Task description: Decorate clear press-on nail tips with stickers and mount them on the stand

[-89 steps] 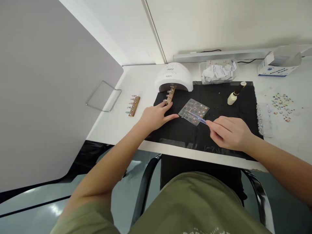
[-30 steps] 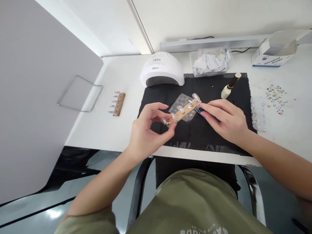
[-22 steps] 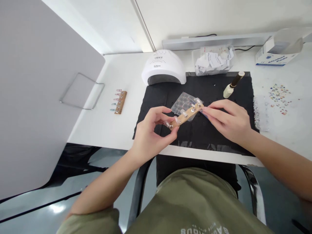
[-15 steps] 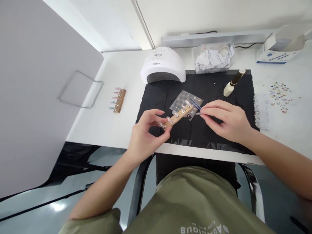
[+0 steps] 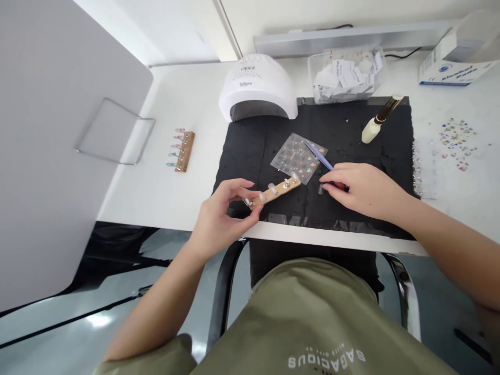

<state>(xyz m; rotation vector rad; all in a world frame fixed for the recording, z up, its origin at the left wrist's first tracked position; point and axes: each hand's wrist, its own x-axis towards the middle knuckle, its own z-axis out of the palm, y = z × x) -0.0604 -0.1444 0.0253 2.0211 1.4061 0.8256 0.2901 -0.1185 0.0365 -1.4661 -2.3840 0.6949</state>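
from the head view: the left hand (image 5: 224, 219) pinches one end of a wooden strip (image 5: 280, 191), thumb at the near edge, above the black mat (image 5: 250, 151); this grip probably leaves the row of clear nail tips (image 5: 272, 188) on top unobstructed. the right hand (image 5: 363, 190) is closed around purple tweezers (image 5: 323, 160), which point over a transparent sheet (image 5: 289, 153) on the mat. a small clear piece (image 5: 321, 189) shows at its thumb and fingertip, seemingly pinched there so the tweezers can share the hand. a second strip (image 5: 185, 152) lies well apart on the white table (image 5: 156, 200), perhaps to keep its coloured tips untouched.
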